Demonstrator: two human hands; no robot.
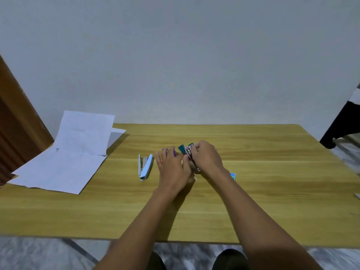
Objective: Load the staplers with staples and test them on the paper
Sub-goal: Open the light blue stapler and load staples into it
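We see the right hand curled round an opened teal stapler, while the left hand, just beside it, lays nearly straight fingers over a purple stapler. Left of that hand a pale blue stapler lies on the table, the paper farther left.
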